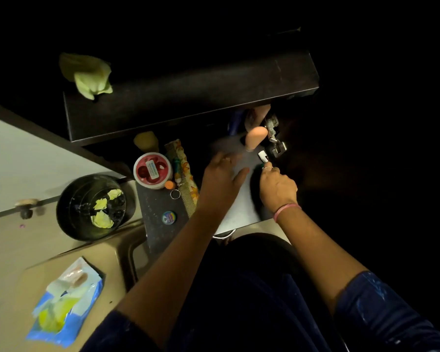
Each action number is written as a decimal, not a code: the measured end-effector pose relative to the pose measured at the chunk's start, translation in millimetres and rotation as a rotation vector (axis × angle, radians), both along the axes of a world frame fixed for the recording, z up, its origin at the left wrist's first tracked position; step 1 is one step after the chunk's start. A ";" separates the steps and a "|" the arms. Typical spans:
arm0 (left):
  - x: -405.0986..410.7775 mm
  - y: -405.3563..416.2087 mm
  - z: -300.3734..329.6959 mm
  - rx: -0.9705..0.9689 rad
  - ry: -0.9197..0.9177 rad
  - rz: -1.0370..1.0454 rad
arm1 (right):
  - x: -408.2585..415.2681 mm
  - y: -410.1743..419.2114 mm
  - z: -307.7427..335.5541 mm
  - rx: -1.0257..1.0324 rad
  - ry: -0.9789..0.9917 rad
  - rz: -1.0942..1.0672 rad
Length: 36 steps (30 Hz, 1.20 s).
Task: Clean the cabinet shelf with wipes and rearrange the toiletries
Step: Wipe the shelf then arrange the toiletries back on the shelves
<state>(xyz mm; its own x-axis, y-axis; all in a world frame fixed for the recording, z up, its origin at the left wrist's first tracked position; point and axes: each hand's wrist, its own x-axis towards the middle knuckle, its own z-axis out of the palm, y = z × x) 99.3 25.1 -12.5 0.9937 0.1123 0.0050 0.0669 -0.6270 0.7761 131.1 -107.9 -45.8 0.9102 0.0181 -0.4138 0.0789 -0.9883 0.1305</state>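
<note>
Shelf point(163, 201) under your palms: your left hand point(220, 179) lies flat and unclenched beside the red-lidded jar point(153, 170), your right hand point(277, 185) pinches a small white-capped bottle point(262, 156).

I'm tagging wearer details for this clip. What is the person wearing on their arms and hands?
Both arms are bare below dark blue sleeves pushed up near the elbows. The right hand has a thin pink band at the wrist and a small ring on one finger. The left hand wears nothing visible.

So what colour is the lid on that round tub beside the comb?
Red with a white rim, on the round tub; head view.
</note>
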 end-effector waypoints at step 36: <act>-123.7 112.4 -67.9 0.128 0.376 0.178 | 0.7 162.6 -15.1 0.952 0.258 -0.521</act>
<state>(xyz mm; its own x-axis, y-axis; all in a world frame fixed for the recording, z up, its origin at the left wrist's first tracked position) -24.4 137.5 -80.3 0.8940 0.3044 -0.3289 0.4463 -0.6694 0.5938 131.8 54.7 -60.9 0.7877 0.0694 -0.6121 -0.4592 -0.5963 -0.6585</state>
